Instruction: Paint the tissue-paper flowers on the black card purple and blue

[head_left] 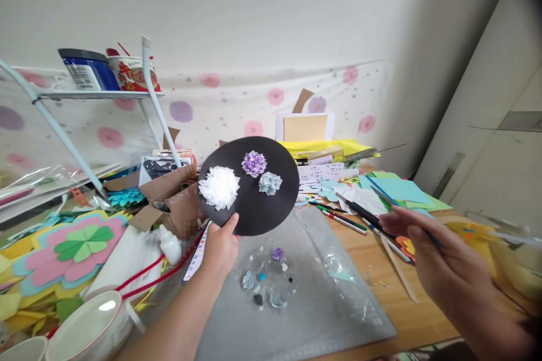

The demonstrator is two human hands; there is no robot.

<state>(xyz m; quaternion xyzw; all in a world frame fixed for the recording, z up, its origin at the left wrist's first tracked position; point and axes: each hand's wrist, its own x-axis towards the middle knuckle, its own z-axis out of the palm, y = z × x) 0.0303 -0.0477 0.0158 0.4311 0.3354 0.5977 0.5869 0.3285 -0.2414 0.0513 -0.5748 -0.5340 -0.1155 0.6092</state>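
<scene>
My left hand grips the lower edge of a round black board, raised and tilted toward me. On the board's face sit a large white ruffled flower, a smaller purple one and a pale grey-blue one. Over at the right, my right hand is closed around a thin blue stick, blurred, its exact kind unclear. Beneath the board, a clear palette holds dabs of purple, blue, grey and black on a grey mat.
White cups and a small white bottle stand at the left, near layered paper flowers. A metal rack rises behind them. Pens, a cutter, coloured paper and a wooden stick lie at the right.
</scene>
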